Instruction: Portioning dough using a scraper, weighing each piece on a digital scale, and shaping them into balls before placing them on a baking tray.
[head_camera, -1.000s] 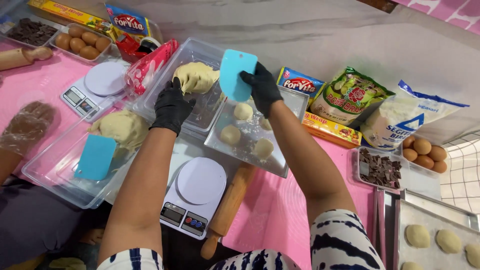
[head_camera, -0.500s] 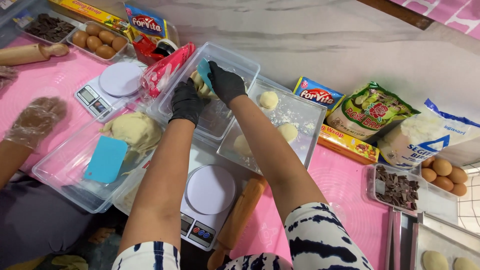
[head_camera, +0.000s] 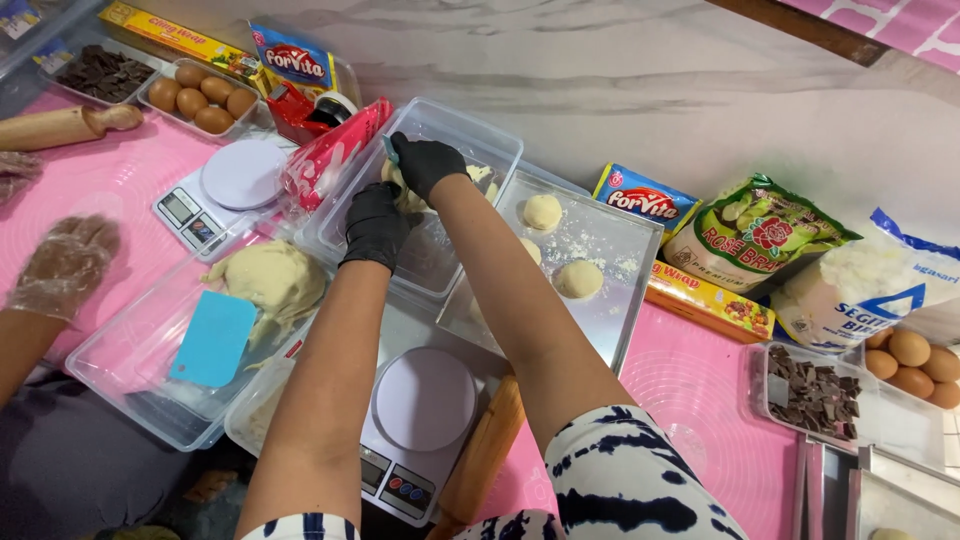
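Both my hands wear black gloves and reach into a clear plastic container (head_camera: 500, 150) that holds a lump of pale dough (head_camera: 481, 173). My left hand (head_camera: 378, 225) grips the near side of the dough. My right hand (head_camera: 425, 162) is closed on a blue scraper (head_camera: 387, 150), of which only a thin edge shows, pressed down into the dough. Right of the container is a floured metal tray (head_camera: 620, 300) with three dough balls (head_camera: 578, 279). A white kitchen scale (head_camera: 425, 400) sits under my forearms.
A second container (head_camera: 130, 360) at left holds dough (head_camera: 265, 280) and another blue scraper (head_camera: 212, 338). A co-worker's hand in a clear plastic glove (head_camera: 60, 265) rests at far left. Also here: a second scale (head_camera: 245, 175), a rolling pin (head_camera: 480, 460), eggs (head_camera: 200, 95), chocolate pieces (head_camera: 810, 390) and flour bags (head_camera: 870, 290).
My right hand brought the blue scraper down from above the tray into the container of dough. My left hand stayed on the dough, and my view shifted closer.
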